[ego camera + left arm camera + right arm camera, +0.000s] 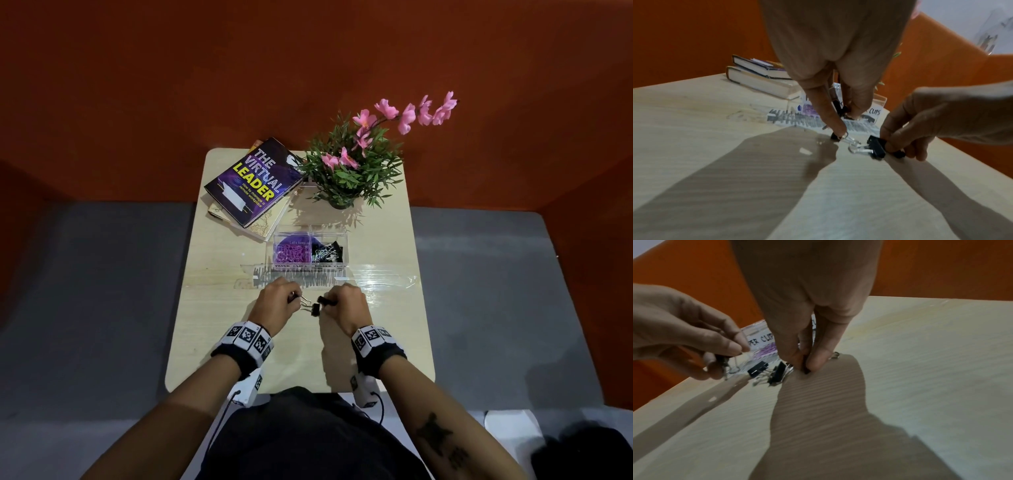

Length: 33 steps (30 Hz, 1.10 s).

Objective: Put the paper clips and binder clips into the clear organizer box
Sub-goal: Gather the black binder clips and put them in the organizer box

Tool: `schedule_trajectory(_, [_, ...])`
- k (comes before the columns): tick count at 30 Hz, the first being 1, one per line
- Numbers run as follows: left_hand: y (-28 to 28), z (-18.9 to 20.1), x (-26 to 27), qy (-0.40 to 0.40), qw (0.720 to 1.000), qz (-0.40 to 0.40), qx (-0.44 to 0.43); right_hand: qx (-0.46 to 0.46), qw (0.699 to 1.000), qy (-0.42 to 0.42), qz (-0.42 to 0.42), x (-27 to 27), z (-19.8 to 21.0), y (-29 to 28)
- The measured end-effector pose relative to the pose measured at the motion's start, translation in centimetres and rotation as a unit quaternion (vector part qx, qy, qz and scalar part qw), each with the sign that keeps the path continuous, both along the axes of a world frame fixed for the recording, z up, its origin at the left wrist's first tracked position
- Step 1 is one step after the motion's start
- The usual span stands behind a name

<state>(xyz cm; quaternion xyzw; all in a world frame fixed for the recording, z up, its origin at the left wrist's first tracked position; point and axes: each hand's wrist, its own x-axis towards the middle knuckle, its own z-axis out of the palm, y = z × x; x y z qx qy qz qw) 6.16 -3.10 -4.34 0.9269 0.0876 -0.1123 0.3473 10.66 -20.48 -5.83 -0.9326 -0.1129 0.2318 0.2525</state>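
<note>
Fingers of both hands are pinched around small black binder clips just above a pale wooden table (212,308). Seen from the head camera, the left hand (277,301) and the right hand (346,305) sit close together near the middle of the table, knuckles up, each wrist wrapped in a black band with black-and-white square markers.

From the left wrist camera, the left hand's thumb and forefinger pinch one black binder clip (836,136) by its wire handle, with another dark clip tucked higher up between the fingers. From the right wrist camera, the right hand's thumb and forefinger press together on a black binder clip (805,368) right at the table surface. Between the two hands, two more loose binder clips (766,371) lie on the wood, their silver wire handles tangled together.

Just beyond the hands stands the clear organizer box (310,251), open at the top and split into two compartments. Its left compartment holds purple paper clips (291,255); its right compartment holds black binder clips (329,253). Handwritten labels on the front wall read "paper clips" and "binder clips".

Farther back, a stack of books (253,185) lies at the left, topped by a purple cover reading "The Virtual Leader". A potted plant (356,164) with pink flowers stands at the right. An orange wall (308,68) rises behind the table.
</note>
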Motion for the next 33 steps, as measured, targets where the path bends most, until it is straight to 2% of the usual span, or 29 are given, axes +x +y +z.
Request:
schedule_trajectory(4, [-0.4, 1.1, 0.8, -0.026, 0.999, -0.011, -0.016, 0.047, 0.997, 0.002, -0.068, 0.1, -0.2, -1.7])
schedule_trajectory(9, [-2.1, 3.7, 4.8, -0.06, 0.998, -0.017, -0.032, 0.103, 0.982, 0.019, -0.156, -0.2, 0.6, -3.6])
schedule_trajectory(13, [-3.7, 4.2, 8.4, -0.079, 0.996, 0.025, -0.045, 0.165, 0.962, 0.028, -0.218, 1.0, 3.2, -3.6])
schedule_trajectory(15, [-4.0, 3.8, 9.3, -0.067, 0.996, 0.035, -0.053, 0.195, 0.954, 0.005, -0.228, 2.0, 4.9, -3.2])
schedule_trajectory(19, [-3.5, 3.2, 8.7, -0.02, 0.996, 0.036, -0.085, 0.247, 0.937, -0.045, -0.243, 4.8, 7.0, -1.5])
schedule_trajectory(22, [-2.3, 2.8, 6.7, -0.05, 0.994, 0.053, -0.081, 0.259, 0.931, -0.048, -0.253, 6.4, 6.9, 0.0])
schedule_trajectory(24, [-1.5, 2.5, 5.1, -0.084, 0.993, 0.051, -0.06, 0.25, 0.934, -0.05, -0.251, 6.9, 6.7, 0.7])
schedule_trajectory(27, [-0.3, 1.5, 2.5, -0.066, 0.996, 0.059, -0.001, 0.222, 0.947, -0.069, -0.223, 5.9, 6.1, 0.6])
schedule_trajectory(29, [0.5, 0.7, 1.0, -0.033, 0.996, 0.058, 0.055, 0.177, 0.963, -0.077, -0.186, 4.3, 5.0, 0.2])
schedule_trajectory(33, [-0.3, -0.2, -0.6, 0.091, 0.987, -0.03, 0.129, 0.066, 0.994, -0.05, -0.069, 0.8, 2.0, -0.9])
